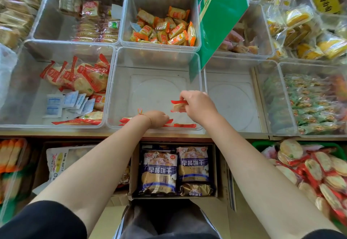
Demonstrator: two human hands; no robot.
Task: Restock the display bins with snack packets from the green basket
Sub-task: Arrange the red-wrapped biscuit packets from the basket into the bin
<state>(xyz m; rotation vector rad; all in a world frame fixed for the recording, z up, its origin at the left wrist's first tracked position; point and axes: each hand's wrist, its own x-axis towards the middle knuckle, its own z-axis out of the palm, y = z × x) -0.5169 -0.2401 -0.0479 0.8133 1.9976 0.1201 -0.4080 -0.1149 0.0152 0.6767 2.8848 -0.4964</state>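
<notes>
A clear plastic display bin (120, 88) stands in the middle front row, nearly bare, with a few red-edged snack packets (185, 125) along its near wall. My right hand (199, 105) is inside the bin and pinches one red-edged packet (177, 106) above the floor. My left hand (157, 118) is low at the near wall, its fingers curled over the packets lying there. The green basket (258, 144) sits at the lower right below the shelf, heaped with round rice-cracker packets (317, 169) in red wrappers.
Neighbouring clear bins hold red cracker packets (82, 77), orange packets (165, 28) and green packets (309, 103); one bin to the right (232, 96) shows a bare floor. A green sign (219, 13) hangs over the middle. A cardboard box of blue biscuit bags (176, 169) sits below.
</notes>
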